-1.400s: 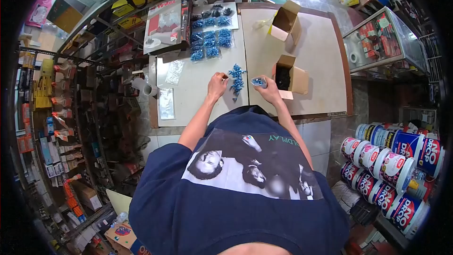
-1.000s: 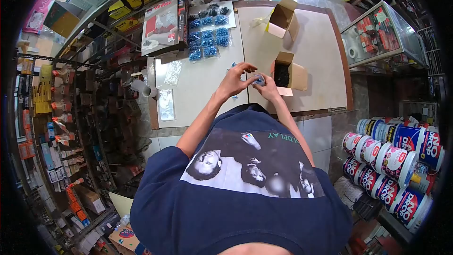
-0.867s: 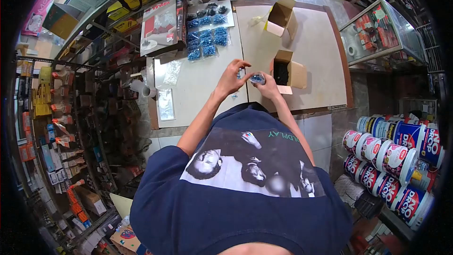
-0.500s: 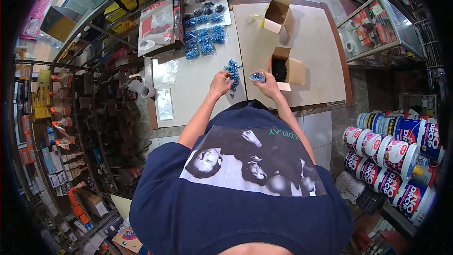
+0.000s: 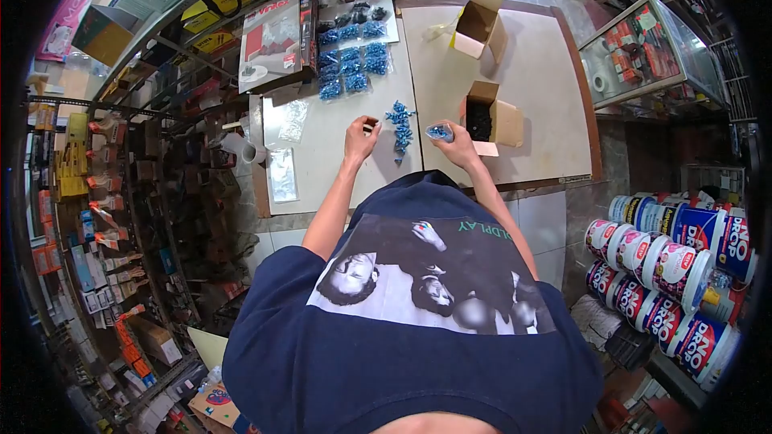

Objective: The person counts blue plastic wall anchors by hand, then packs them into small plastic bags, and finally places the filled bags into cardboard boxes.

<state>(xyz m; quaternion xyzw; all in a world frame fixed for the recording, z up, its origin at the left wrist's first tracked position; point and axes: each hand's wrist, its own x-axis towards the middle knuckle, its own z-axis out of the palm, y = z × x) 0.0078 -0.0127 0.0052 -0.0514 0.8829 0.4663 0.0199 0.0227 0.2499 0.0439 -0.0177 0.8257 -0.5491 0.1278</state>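
My left hand (image 5: 360,138) is held over the light tabletop, just left of a loose pile of small blue pieces (image 5: 400,130) and apart from it. Its fingers are curled with the tips close together; anything between them is too small to make out. In my right hand (image 5: 460,147) is a clear plastic bag (image 5: 440,132) with blue pieces inside, right of the pile. Beside that hand stands an open cardboard box (image 5: 505,123) with dark contents. Several filled bags of blue pieces (image 5: 352,64) lie in rows beyond my left hand.
Clear empty bags (image 5: 282,175) lie at the table's left. A second open box (image 5: 478,26) and a large printed box (image 5: 273,48) stand farther back. Packed shelves line the left; a glass case (image 5: 643,52) and stacked paint tubs (image 5: 675,265) are at the right.
My left hand has moved left, away from the blue pile it was touching. My right hand still holds the bag in nearly the same place.
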